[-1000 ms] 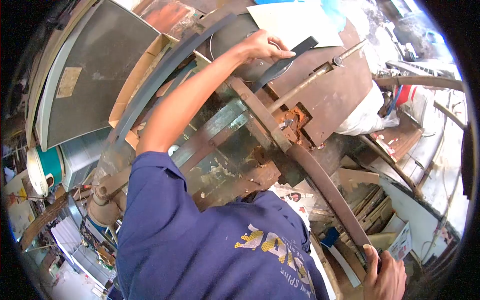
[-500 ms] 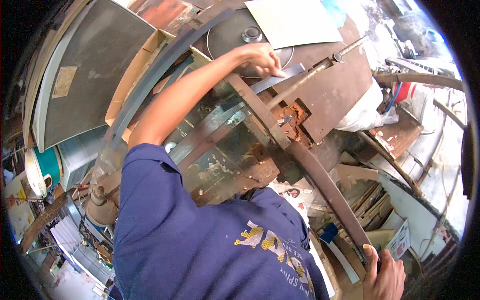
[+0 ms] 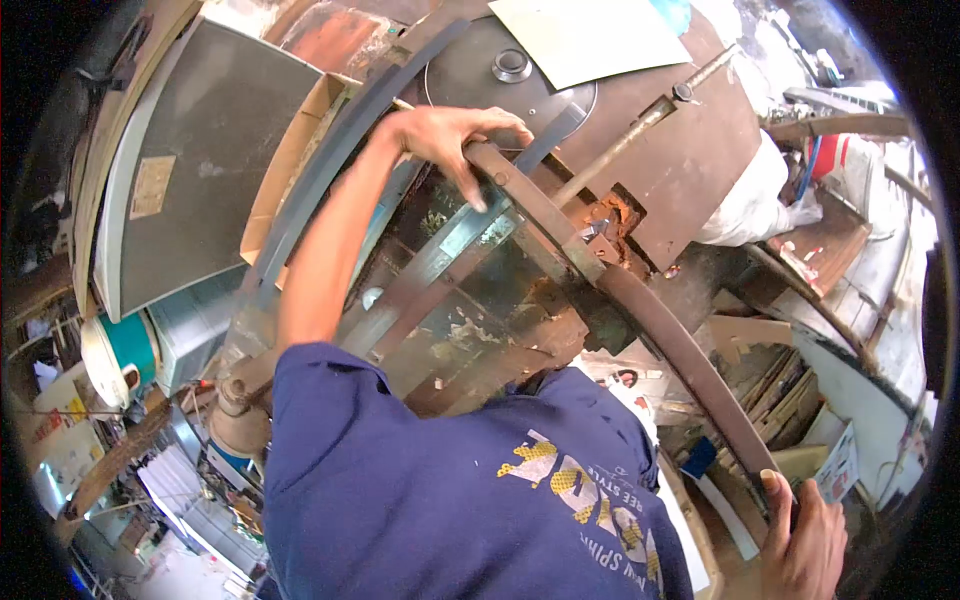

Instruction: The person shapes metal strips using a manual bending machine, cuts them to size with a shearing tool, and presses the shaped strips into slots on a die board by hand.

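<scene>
My left hand (image 3: 445,140) reaches over the upper end of a brown metal bar (image 3: 540,212), thumb and fingers spread apart. Its thumb points down beside a shiny metal piece (image 3: 462,243). Just past the fingertips, a flat grey metal strip (image 3: 552,138) sticks out beyond the bar onto the machine's brown top plate (image 3: 655,165). At lower right, my right hand (image 3: 803,540) is closed around the end of a long brown lever (image 3: 690,375), which runs up to the bar.
A round disc with a knob (image 3: 511,66) and a pale sheet (image 3: 590,35) lie on the top plate. A threaded rod (image 3: 620,150) crosses it. Long dark strips (image 3: 345,150) and a large dark panel (image 3: 200,160) stand left. A white bag (image 3: 750,205) is at right.
My left hand has let go of the grey strip and moved left to the bar's end, its fingers now spread. My right hand still holds the lever. The whole view has shifted slightly.
</scene>
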Tool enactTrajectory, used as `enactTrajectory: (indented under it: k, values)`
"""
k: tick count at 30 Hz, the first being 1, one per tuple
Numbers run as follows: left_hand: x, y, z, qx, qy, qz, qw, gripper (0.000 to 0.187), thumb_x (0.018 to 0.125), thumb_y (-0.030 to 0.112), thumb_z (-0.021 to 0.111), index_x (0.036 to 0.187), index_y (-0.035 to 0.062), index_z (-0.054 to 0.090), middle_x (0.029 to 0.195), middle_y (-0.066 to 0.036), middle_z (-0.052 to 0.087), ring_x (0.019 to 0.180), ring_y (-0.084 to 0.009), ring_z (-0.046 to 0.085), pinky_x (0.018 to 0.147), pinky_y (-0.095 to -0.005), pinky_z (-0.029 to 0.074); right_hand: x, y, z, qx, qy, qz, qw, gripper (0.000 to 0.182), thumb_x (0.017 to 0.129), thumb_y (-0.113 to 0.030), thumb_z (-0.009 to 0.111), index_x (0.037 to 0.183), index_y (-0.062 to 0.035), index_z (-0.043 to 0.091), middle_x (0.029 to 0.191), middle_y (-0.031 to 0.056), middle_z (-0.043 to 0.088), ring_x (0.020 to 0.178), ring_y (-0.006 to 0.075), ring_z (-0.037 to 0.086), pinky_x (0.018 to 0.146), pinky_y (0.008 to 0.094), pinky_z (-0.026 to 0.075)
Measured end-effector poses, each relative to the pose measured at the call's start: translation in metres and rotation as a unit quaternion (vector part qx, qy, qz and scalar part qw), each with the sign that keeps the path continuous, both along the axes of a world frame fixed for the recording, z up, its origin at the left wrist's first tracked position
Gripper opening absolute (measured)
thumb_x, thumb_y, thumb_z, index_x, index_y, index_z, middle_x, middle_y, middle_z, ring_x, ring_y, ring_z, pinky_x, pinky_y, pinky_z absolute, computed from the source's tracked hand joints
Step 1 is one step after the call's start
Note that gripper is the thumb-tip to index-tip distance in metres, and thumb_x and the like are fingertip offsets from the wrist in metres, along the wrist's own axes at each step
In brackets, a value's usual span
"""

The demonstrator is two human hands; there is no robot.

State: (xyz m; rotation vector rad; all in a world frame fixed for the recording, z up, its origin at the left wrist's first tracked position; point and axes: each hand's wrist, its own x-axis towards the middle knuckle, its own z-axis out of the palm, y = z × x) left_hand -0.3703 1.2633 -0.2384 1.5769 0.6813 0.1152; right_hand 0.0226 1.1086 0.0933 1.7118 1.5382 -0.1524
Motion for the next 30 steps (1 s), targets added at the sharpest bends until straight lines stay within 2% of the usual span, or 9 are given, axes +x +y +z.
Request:
enactTrajectory:
  k: [2, 4, 5, 10, 12, 14, 22, 26, 30]
  values:
    - [0.009, -0.021, -0.013, 0.273, 0.115, 0.09, 0.951, 0.1, 0.054, 0.015, 0.094, 0.142, 0.0075, 0.046, 0.146, -0.013, 0.043, 0.142, -0.0286, 0.033, 0.118, -0.0402, 0.027, -0.003, 0.008, 0.006, -0.028, 0.008, -0.012, 1.0, 0.042, 0.1, -0.038, 0.054, 0.093, 0.0032, 0.062, 0.07, 0.0272, 0.054, 0.077, 0.0447, 0.057, 0.068, 0.0526, 0.042]
    - [0.019, -0.045, -0.018, 0.269, 0.114, 0.153, 0.944, 0.098, 0.052, 0.013, 0.093, 0.139, 0.0103, 0.047, 0.143, -0.014, 0.045, 0.141, -0.0341, 0.033, 0.117, -0.044, 0.027, -0.01, 0.018, 0.012, -0.133, 0.012, -0.04, 0.99, 0.045, 0.103, -0.043, 0.043, 0.118, -0.0087, 0.068, 0.096, 0.0241, 0.068, 0.088, 0.0432, 0.063, 0.075, 0.0516, 0.048]
    - [0.021, -0.056, -0.015, 0.307, 0.112, 0.241, 0.914, 0.1, 0.052, 0.014, 0.093, 0.14, 0.0115, 0.046, 0.143, -0.015, 0.043, 0.138, -0.0348, 0.034, 0.115, -0.045, 0.029, 0.008, -0.004, -0.009, 0.011, -0.036, 0.018, 0.999, 0.055, 0.095, -0.051, 0.057, 0.086, 0.0033, 0.062, 0.066, 0.0266, 0.058, 0.069, 0.0465, 0.06, 0.065, 0.0538, 0.044]
    - [0.031, -0.117, 0.0, 0.376, 0.192, 0.426, 0.801, 0.121, 0.059, 0.027, 0.093, 0.155, 0.0087, 0.022, 0.144, -0.02, 0.039, 0.135, -0.0374, 0.035, 0.113, -0.0484, 0.028, 0.029, -0.009, -0.007, -0.023, -0.004, 0.015, 1.0, 0.049, 0.095, -0.048, 0.058, 0.089, 0.0004, 0.058, 0.069, 0.0245, 0.057, 0.067, 0.046, 0.056, 0.063, 0.0546, 0.042]
    - [0.029, -0.142, 0.002, 0.351, 0.186, 0.431, 0.81, 0.125, 0.062, 0.033, 0.091, 0.157, 0.0073, 0.014, 0.144, -0.021, 0.038, 0.134, -0.0382, 0.035, 0.113, -0.0492, 0.025, 0.017, 0.001, -0.001, -0.041, -0.006, 0.015, 0.999, 0.047, 0.096, -0.045, 0.058, 0.09, 0.0014, 0.06, 0.07, 0.0244, 0.058, 0.066, 0.0453, 0.056, 0.062, 0.0537, 0.042]
    - [0.028, -0.166, -0.001, 0.28, 0.205, 0.476, 0.808, 0.116, 0.063, 0.027, 0.092, 0.156, 0.0132, 0.024, 0.144, -0.018, 0.042, 0.134, -0.0343, 0.038, 0.104, -0.045, 0.042, -0.013, 0.017, 0.01, -0.119, 0.001, -0.044, 0.992, 0.043, 0.103, -0.044, 0.044, 0.118, -0.0133, 0.069, 0.093, 0.022, 0.068, 0.085, 0.0425, 0.064, 0.072, 0.0519, 0.049]
    - [0.001, -0.225, 0.004, -0.019, 0.229, 0.492, 0.84, 0.076, 0.073, 0.032, 0.087, 0.138, 0.0139, 0.054, 0.123, -0.01, 0.061, 0.112, -0.0221, 0.056, 0.092, -0.0366, 0.049, -0.02, 0.016, 0.01, -0.102, -0.024, -0.044, 0.994, 0.05, 0.103, -0.048, 0.039, 0.116, -0.0116, 0.07, 0.096, 0.0227, 0.069, 0.089, 0.0446, 0.063, 0.075, 0.053, 0.048]
    - [0.002, -0.217, 0.002, -0.027, 0.104, 0.521, 0.847, 0.062, 0.079, 0.034, 0.083, 0.128, 0.0048, 0.06, 0.116, -0.01, 0.065, 0.111, -0.02, 0.059, 0.094, -0.0362, 0.048, -0.02, 0.019, 0.008, -0.112, 0.001, -0.085, 0.99, 0.051, 0.103, -0.049, 0.039, 0.12, -0.0116, 0.068, 0.105, 0.0237, 0.068, 0.098, 0.0458, 0.062, 0.08, 0.0512, 0.049]
    - [0.038, -0.182, 0.002, -0.009, 0.111, 0.543, 0.832, 0.052, 0.085, 0.043, 0.076, 0.112, -0.0002, 0.063, 0.108, -0.011, 0.069, 0.1, -0.0193, 0.064, 0.091, -0.0337, 0.05, -0.015, 0.015, 0.004, -0.114, 0.019, -0.115, 0.987, 0.05, 0.103, -0.047, 0.039, 0.124, -0.0107, 0.066, 0.106, 0.0244, 0.068, 0.1, 0.0459, 0.061, 0.082, 0.0497, 0.049]
